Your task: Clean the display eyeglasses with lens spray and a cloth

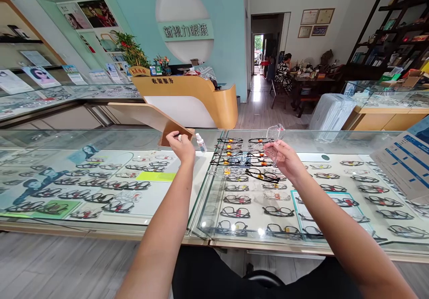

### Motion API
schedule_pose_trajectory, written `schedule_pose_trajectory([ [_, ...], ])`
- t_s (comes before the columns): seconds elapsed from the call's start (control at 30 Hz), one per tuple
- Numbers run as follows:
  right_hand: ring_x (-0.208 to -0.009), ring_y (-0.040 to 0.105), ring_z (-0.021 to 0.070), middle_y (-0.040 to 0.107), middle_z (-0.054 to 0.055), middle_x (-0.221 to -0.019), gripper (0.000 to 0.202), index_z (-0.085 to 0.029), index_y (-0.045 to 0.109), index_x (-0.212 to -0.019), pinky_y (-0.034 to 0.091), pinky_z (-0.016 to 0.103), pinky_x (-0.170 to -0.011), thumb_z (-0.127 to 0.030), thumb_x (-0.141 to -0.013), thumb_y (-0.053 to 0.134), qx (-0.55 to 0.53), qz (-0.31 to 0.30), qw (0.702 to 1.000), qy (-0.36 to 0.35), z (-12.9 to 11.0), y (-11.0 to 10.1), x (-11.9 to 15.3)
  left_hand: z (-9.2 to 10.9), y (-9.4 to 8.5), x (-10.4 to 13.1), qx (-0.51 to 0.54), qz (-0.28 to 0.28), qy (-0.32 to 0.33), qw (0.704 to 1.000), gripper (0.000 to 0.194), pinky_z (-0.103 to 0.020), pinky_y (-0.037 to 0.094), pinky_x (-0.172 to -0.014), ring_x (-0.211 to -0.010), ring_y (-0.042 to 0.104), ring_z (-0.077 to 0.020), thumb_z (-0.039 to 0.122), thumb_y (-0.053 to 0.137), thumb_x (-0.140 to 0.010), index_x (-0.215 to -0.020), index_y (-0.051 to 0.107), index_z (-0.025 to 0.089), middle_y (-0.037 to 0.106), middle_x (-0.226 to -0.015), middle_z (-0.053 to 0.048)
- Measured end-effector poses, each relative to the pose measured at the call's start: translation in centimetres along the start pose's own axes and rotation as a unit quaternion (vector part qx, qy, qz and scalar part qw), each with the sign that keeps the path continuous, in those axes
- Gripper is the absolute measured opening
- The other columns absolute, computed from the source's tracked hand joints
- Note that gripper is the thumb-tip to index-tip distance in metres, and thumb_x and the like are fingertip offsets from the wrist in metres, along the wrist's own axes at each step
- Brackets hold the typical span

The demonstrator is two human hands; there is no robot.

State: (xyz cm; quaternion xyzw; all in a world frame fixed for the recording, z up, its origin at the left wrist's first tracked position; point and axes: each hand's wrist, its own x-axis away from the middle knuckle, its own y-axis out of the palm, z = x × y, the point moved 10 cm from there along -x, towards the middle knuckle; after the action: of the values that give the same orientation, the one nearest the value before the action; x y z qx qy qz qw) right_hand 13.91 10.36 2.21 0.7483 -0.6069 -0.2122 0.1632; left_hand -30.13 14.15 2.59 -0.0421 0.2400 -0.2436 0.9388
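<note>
My right hand (pixel 283 156) pinches a pair of clear-framed eyeglasses (pixel 276 132) upright above the glass counter. Below and left of it, eyeglasses with dark and clear frames (pixel 231 160) lie in two columns on the glass top, several with orange tags. One black pair (pixel 262 175) sits at a slant at the near end. My left hand (pixel 182 147) is closed in front of a tilted wooden board on a stand (pixel 150 116). Something small and white shows between its fingers, too little to name. Just right of that hand stands a small white spray bottle (pixel 200 142).
Rows of eyeglasses (pixel 236 212) lie inside the glass display counter (pixel 208 241). A printed blue-and-white card (pixel 402 160) stands at the right. Beyond are a wooden cashier desk (pixel 224 107), a plastic-wrapped box (pixel 331 113) and a seated person (pixel 284 73) at a dark table.
</note>
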Motion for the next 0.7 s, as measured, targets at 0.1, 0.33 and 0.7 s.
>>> schedule_pose_trajectory([
  [0.1,-0.1,0.076,0.0173,0.084,0.0,-0.099,0.045,-0.026,0.065,-0.076,0.062,0.031,-0.097,-0.049,-0.072,0.103,-0.003,0.003,1.0,-0.008,-0.8,0.2,0.3,3.1,-0.1,0.9,0.164,-0.032,0.002,0.986,0.024,-0.031,0.052,-0.08,-0.087,0.059,-0.0196,0.023,0.049,-0.091,-0.114,0.047,0.025,0.056,-0.102,-0.003],
  [0.33,-0.097,0.076,0.0164,0.084,0.001,-0.098,0.041,-0.026,0.067,-0.077,0.061,0.03,-0.096,-0.047,-0.075,0.102,0.018,-0.035,0.998,-0.046,-4.9,2.6,0.7,13.6,4.1,8.5,0.293,-0.359,-0.038,0.885,0.027,-0.024,0.044,-0.057,-0.066,0.053,-0.0157,0.034,0.065,-0.08,-0.101,0.051,0.027,0.053,-0.079,0.002],
  [0.7,-0.104,0.074,0.0196,0.082,0.003,-0.109,0.032,-0.027,0.07,-0.084,0.062,0.036,-0.096,-0.047,-0.084,0.094,0.05,-0.108,0.987,-0.104,-13.9,10.5,1.3,25.8,4.2,13.6,0.368,-0.412,0.043,0.832,0.05,-0.026,0.057,-0.07,-0.074,0.069,-0.0147,0.039,0.096,-0.072,-0.103,0.061,0.023,0.074,-0.083,0.001],
])
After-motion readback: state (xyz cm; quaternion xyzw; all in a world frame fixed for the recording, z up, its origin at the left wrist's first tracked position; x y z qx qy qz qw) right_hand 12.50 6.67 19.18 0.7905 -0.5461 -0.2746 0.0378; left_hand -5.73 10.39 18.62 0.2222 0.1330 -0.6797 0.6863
